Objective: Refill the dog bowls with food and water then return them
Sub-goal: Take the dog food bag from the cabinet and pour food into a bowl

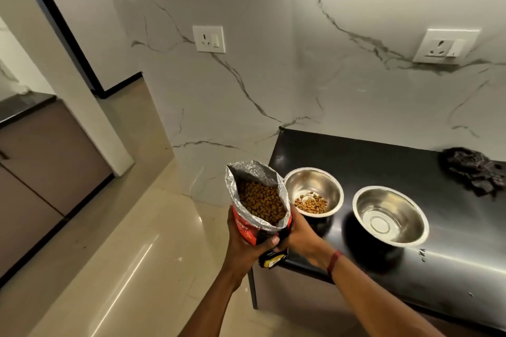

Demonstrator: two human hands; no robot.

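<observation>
Landmark for all positions: the food bowl.

Surface: black and glossy. It carries the food bowl near its left end.

Kibble bag: held in the air just left of the food bowl, past the surface's left edge and over the floor. Its long axis stands close to upright, with the foil mouth open and facing up. The near lip of the mouth sits lower than the far lip. The bag looks well filled.

Empty bowl: steel, just right of the food bowl and a little nearer to me. The two are apart. It looks dry inside.

Food bowl: steel, with only a thin patch of kibble on its floor.

Dark cloth: well right of the food bowl, against the wall.

Grip: both hands hold the bag.
- My left hand wraps the lower left side, with the thumb across the front.
- My right hand clasps the lower right side. It is the hand nearer the food bowl, between bag and bowl.

Judgement: the food fill is only started, and water is not begun. The bowl lies right of the bag's mouth, so the pour means carrying the mouth rightward over the rim and tipping the long axis that way. Risk: the bag's mouth is wide, so a fast tip could spill kibble onto the surface.
</observation>
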